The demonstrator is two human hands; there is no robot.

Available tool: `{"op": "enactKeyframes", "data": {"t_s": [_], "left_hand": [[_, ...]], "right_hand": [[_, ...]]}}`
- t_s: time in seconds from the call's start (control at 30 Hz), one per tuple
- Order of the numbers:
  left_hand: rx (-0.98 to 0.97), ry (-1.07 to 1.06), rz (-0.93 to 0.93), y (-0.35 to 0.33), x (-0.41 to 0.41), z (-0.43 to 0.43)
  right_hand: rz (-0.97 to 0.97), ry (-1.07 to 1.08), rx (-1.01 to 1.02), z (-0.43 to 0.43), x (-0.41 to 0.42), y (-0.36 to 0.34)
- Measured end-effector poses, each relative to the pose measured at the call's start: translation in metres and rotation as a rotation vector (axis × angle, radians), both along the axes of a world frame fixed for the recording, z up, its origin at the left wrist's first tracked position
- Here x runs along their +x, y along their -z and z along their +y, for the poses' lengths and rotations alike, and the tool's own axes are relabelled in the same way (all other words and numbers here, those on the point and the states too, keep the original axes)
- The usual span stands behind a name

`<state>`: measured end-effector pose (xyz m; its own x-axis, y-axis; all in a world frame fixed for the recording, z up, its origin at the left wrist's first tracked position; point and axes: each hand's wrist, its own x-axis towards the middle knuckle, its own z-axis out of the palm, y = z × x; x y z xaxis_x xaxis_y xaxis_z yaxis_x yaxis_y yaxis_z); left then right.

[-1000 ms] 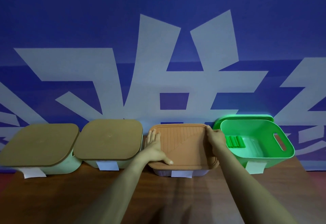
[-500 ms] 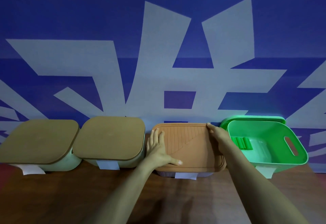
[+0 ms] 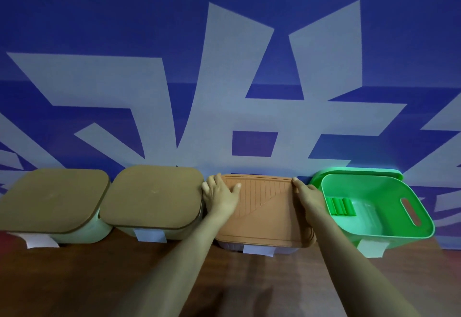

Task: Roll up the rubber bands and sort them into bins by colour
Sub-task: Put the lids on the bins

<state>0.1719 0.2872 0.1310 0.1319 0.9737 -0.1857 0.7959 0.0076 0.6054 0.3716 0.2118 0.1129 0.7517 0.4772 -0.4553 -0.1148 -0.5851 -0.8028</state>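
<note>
An orange lid (image 3: pixel 267 214) lies on a pale bin third from the left. My left hand (image 3: pixel 219 195) grips the lid's far left corner, thumb on top. My right hand (image 3: pixel 308 195) holds its far right edge, fingers curled over the rim. To the right stands an open green bin (image 3: pixel 411 219), tilted toward me, with several rolled green rubber bands (image 3: pixel 341 206) lying inside at its left. The green lid (image 3: pixel 356 170) stands behind it against the wall.
Two pale bins with brown lids (image 3: pixel 53 199) (image 3: pixel 153 195) stand at the left. White paper labels (image 3: pixel 151 235) hang on the bins' fronts. All bins line up against a blue and white wall on a dark wooden table (image 3: pixel 74 284).
My left hand has slid from the lid's near left side to its far left corner. My right hand keeps its hold on the right edge. The view has shifted slightly.
</note>
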Motion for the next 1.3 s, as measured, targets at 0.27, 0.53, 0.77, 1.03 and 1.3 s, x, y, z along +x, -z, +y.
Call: {"op": "enactKeyframes", "data": {"t_s": [0.27, 0.53, 0.77, 1.03, 1.3], "left_hand": [[-0.076, -0.145, -0.086, 0.003, 0.016, 0.023], [-0.137, -0.288, -0.163, 0.007, 0.017, 0.029], [-0.085, -0.268, -0.178, 0.012, 0.018, 0.029], [0.187, 0.019, 0.104, 0.018, 0.016, 0.011], [0.217, 0.508, 0.267, 0.013, 0.006, -0.056]], "right_hand": [[0.141, -0.031, -0.028, 0.005, 0.006, 0.002], [0.220, 0.006, -0.022, 0.010, 0.015, 0.018], [0.094, 0.051, -0.033, 0.013, 0.012, 0.013], [-0.133, -0.056, -0.108, 0.005, 0.002, 0.013], [-0.579, -0.230, 0.107, -0.021, -0.033, -0.003]]}}
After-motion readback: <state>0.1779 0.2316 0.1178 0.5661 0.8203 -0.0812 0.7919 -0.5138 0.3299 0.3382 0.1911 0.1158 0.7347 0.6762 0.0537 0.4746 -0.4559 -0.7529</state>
